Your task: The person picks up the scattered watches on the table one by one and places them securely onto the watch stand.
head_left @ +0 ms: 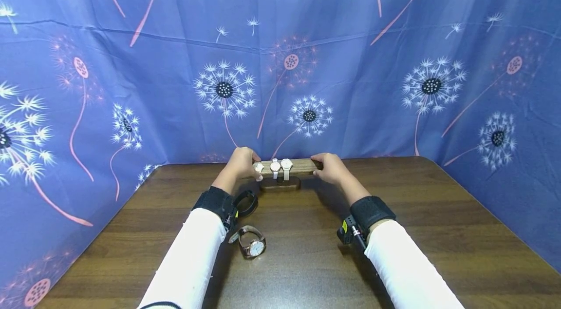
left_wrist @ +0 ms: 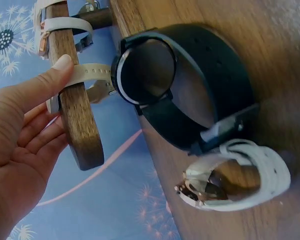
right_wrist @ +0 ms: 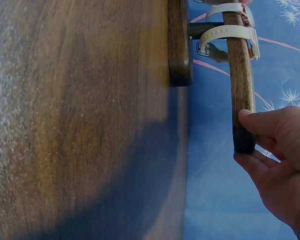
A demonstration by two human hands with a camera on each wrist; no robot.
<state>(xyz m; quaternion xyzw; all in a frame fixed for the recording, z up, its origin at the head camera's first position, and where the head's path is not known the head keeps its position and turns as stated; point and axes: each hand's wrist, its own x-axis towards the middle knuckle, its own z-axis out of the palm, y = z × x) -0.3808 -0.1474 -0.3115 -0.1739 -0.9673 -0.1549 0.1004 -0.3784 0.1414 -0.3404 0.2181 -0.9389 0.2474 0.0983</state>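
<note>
While the left hand [head_left: 240, 164] grips the wooden bar [head_left: 302, 166] near nine o'clock, the right hand [head_left: 333, 168] pinches its three-o'clock end, seemingly to steady it.

My head feed is bright, with glare on the near desk [head_left: 291, 292] and a soft shadow below the right hand [head_left: 331, 167]. My right wrist feed looks dimmer and grainier.
</note>
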